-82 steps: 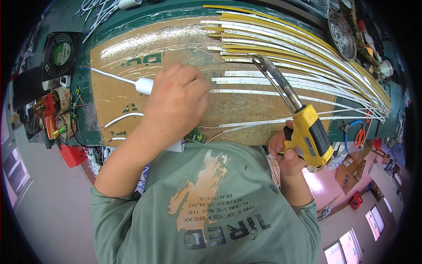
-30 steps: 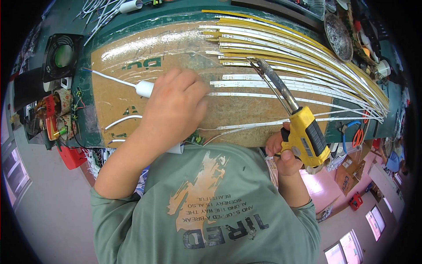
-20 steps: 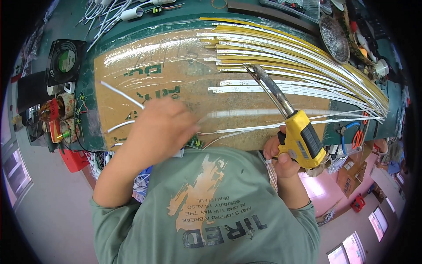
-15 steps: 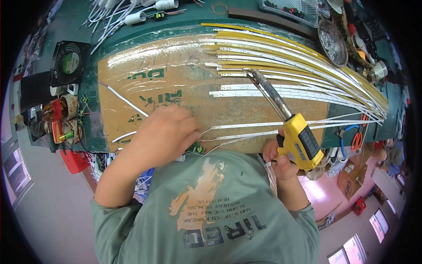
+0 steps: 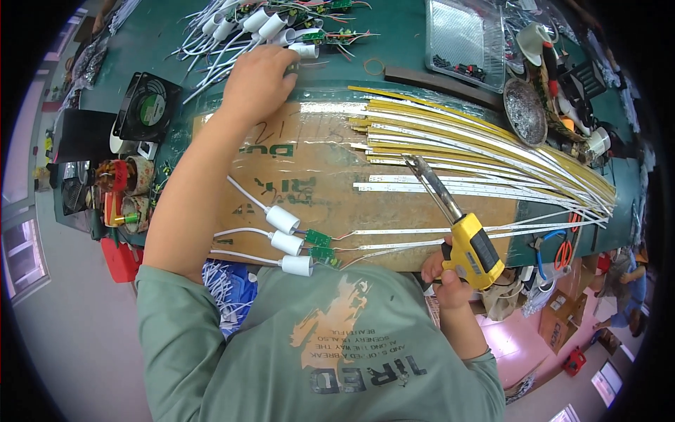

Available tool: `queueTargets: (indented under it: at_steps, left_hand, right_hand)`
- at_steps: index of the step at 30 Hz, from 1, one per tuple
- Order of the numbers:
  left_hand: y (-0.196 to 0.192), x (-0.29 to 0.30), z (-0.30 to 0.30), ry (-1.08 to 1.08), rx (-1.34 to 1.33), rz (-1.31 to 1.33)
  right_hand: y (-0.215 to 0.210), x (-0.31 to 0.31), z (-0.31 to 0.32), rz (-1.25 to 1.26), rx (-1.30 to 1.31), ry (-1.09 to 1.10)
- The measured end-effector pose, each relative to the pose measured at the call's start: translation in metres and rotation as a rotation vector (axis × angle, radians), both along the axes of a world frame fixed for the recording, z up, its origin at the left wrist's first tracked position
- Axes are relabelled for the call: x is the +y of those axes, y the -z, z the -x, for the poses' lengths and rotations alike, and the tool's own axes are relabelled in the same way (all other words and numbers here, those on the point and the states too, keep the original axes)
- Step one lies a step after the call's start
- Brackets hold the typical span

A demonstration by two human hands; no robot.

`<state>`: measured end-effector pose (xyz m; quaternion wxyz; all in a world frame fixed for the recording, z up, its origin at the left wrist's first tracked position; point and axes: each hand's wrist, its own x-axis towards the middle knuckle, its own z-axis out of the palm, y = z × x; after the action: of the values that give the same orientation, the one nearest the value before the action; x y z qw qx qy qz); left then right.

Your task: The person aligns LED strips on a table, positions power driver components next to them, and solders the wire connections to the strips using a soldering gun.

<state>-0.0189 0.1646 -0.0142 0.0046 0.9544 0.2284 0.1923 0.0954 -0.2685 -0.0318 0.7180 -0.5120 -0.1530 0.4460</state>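
My left hand (image 5: 259,83) has reached out to the near edge of a pile of white lamp-driver housings (image 5: 271,27) with cables and circuit boards. Its fingers close around a small circuit board, mostly covered by the hand, with thin wires poking out to the right. My right hand (image 5: 447,279) grips the handle of a yellow and black soldering gun (image 5: 475,252), its metal tip slanting away to the upper left. Close to my body lie three white housings (image 5: 287,243) with green boards (image 5: 320,238), whose wires run to white LED strips (image 5: 401,231).
Many yellow and white LED strips (image 5: 450,133) fan across the cardboard sheet (image 5: 316,158). A black fan (image 5: 149,109) stands at left. A clear tray (image 5: 465,42), a metal dish (image 5: 525,111) and a dark bar (image 5: 443,87) lie at far right. Orange-handled scissors (image 5: 563,254) sit at the right edge.
My left hand has left the wire joints near my body and moved far forward to the pile, uncovering the three housings. My right hand still holds the soldering gun. The whole view has shifted.
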Motion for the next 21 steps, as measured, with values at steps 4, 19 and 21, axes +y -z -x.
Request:
queueTargets:
  at_steps: [4,19,21]
  left_hand:
    - [-0.002,-0.014,-0.002,-0.009,0.153,0.057]
    - [-0.017,-0.139,0.051,0.194,0.190,0.311]
    - [-0.018,-0.140,0.049,0.195,0.205,0.294]
  right_hand:
    - [0.000,0.000,0.000,0.016,0.027,-0.001]
    - [-0.004,0.006,-0.001,0.042,-0.043,-0.011]
    - [-0.005,0.006,-0.001,0.038,-0.063,-0.012]
